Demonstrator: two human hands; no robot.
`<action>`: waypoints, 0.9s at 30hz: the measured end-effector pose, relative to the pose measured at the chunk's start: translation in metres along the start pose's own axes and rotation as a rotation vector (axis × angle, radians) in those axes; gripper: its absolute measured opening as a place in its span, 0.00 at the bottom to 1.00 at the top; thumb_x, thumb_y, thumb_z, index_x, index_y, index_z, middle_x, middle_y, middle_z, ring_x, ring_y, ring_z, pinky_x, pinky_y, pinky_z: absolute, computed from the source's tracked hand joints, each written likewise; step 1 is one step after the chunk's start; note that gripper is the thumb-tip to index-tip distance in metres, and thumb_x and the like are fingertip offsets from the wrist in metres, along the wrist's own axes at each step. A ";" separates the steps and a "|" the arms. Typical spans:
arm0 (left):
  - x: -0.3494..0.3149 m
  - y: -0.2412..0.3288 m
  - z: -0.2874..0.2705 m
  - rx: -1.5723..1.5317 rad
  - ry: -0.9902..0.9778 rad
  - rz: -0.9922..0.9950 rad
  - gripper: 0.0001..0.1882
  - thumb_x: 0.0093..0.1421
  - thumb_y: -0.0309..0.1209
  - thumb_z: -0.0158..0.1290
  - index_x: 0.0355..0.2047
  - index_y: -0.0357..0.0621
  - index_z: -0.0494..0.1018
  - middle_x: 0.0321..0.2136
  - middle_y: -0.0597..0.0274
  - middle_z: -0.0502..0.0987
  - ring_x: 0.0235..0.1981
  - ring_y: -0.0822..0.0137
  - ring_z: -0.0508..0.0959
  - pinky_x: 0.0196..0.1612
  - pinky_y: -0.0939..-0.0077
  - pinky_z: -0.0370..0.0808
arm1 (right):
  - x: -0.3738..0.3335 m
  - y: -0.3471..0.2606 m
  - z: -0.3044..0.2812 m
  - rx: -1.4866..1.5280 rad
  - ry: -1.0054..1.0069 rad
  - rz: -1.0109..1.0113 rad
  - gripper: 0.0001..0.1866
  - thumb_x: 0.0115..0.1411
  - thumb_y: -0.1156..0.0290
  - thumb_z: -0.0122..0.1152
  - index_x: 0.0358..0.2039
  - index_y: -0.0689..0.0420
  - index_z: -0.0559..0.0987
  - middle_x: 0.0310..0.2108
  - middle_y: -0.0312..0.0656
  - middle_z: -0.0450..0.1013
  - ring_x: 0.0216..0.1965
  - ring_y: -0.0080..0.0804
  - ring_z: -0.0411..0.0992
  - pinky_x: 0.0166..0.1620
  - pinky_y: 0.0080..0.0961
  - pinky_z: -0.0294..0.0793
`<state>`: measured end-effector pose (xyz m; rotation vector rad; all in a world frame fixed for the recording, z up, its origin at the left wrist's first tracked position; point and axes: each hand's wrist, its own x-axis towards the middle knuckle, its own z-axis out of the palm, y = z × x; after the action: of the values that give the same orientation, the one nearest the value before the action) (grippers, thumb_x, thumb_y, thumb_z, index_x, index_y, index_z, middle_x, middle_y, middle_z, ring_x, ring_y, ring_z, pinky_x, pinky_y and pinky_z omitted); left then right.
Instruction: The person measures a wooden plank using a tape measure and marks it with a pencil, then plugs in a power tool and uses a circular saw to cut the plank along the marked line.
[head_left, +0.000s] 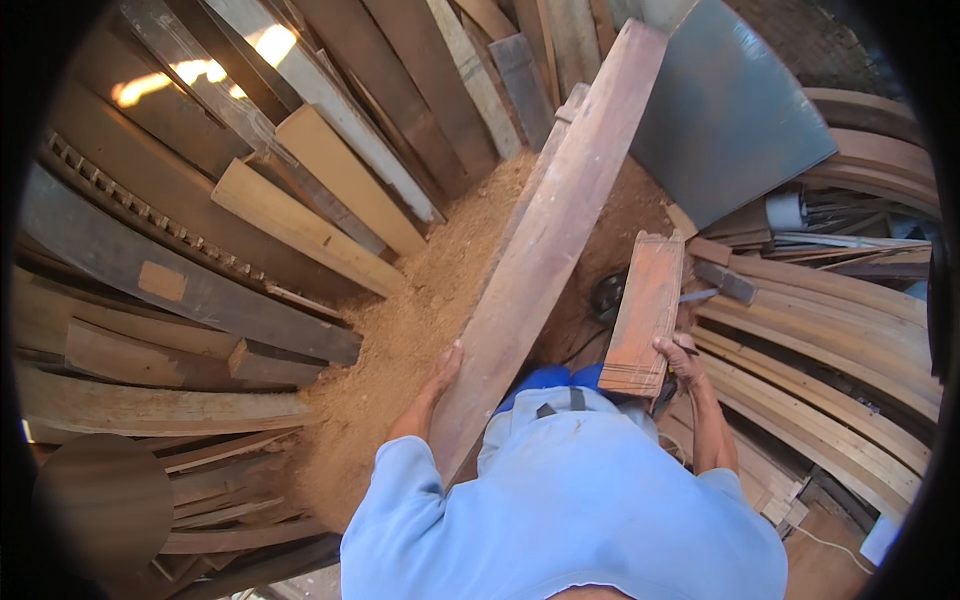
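Observation:
A long, pale brownish wooden plank (566,215) slants from beside my body up toward the top of the head view. My left hand (436,385) is closed on its left edge near the lower end. Just right of the plank, a short reddish-orange board (643,312) with dark lines across its ends stands tilted. My right hand (686,364) grips this board at its lower right edge, thumb toward the front. Behind the short board, a dark round object (606,297) is partly hidden, and its kind is unclear.
Sawdust (400,340) covers the floor ahead and left. Many boards (300,235) lean along the left and far sides. A grey-blue sheet (730,115) stands at far right, above stacked long timbers (830,330). A thin white cord (835,540) lies at lower right.

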<state>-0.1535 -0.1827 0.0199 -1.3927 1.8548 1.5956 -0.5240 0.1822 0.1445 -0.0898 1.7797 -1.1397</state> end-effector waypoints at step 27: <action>-0.022 0.022 -0.014 0.143 0.003 0.017 0.42 0.67 0.63 0.28 0.45 0.40 0.79 0.46 0.37 0.77 0.52 0.42 0.75 0.56 0.52 0.68 | 0.129 -0.037 0.121 -0.790 -0.306 -0.263 0.18 0.57 0.58 0.65 0.29 0.65 0.80 0.24 0.49 0.73 0.28 0.35 0.70 0.36 0.35 0.70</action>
<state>-0.1564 -0.1870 0.0536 -1.3220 1.9462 1.4377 -0.5141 0.0165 0.0739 -0.9369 1.8659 -0.4907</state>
